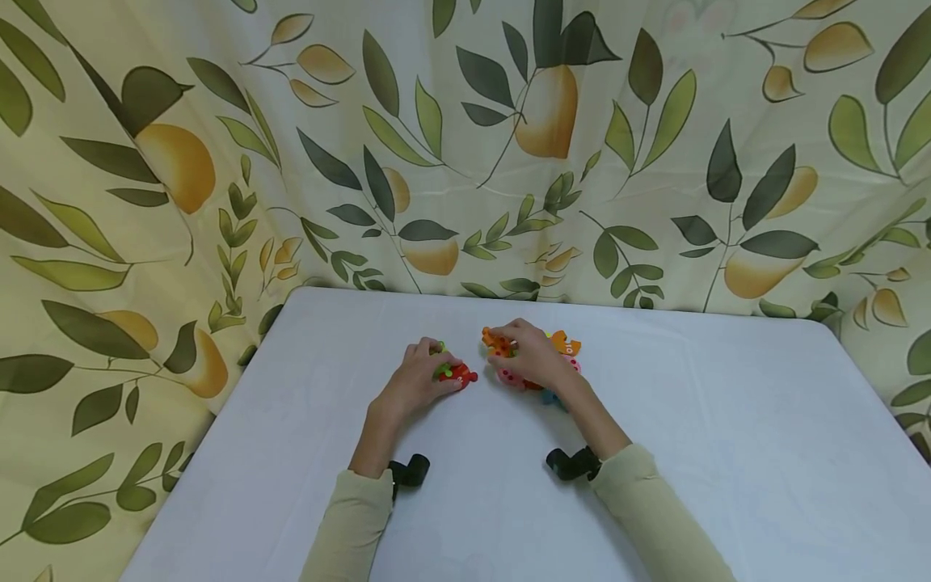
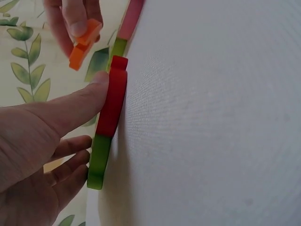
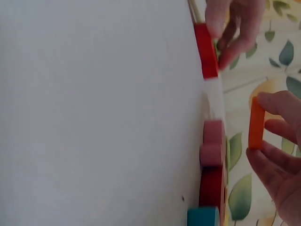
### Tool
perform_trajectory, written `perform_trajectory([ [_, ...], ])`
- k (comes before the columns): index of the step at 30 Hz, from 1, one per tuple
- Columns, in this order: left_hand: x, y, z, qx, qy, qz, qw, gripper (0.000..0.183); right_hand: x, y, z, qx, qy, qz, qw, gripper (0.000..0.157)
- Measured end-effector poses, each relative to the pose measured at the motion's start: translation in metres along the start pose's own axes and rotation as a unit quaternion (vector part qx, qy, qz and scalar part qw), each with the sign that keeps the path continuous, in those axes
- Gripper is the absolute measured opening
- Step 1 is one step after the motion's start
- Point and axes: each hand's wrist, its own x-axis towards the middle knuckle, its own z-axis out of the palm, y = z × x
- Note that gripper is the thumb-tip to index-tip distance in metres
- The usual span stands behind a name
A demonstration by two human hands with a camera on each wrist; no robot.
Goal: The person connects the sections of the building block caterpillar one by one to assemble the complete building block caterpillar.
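Observation:
My left hand (image 1: 422,373) is at a red puzzle piece (image 2: 113,99) joined to a green one (image 2: 99,160). Its thumb is at the red piece's edge, and its fingers reach behind the green piece. To the right, my right hand (image 1: 529,356) pinches an orange spotted puzzle piece (image 3: 256,123) between thumb and fingers, raised above the table. Beneath and beside that hand lies a cluster of pieces: a pink piece (image 3: 212,134), a dark red piece (image 3: 210,186), a blue piece (image 3: 203,216) and another orange piece (image 1: 566,343) with a number. The hand partly hides this cluster.
A white-covered table (image 1: 480,517) extends under both arms. Behind it hangs a curtain (image 1: 465,202) printed with leaves and fruit. Black wrist devices, one on the left wrist (image 1: 410,471) and one on the right (image 1: 570,463), stick out inward above the table.

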Motion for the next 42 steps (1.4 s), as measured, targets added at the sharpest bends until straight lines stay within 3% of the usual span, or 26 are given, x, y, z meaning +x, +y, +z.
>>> perform_trajectory([
  [10,-0.001,-0.002,-0.001,-0.013,0.011,0.010,0.9998,0.036,-0.009,-0.014,0.023,-0.021,-0.036,-0.040,0.998,0.049],
  [26,0.000,-0.006,0.000,-0.012,0.006,0.026,0.9996,0.037,-0.004,-0.025,0.036,-0.066,-0.020,0.001,0.998,0.052],
  [42,-0.001,-0.004,0.000,-0.015,0.007,0.015,0.9997,0.037,-0.006,-0.029,0.040,-0.073,-0.017,0.009,0.997,0.049],
])
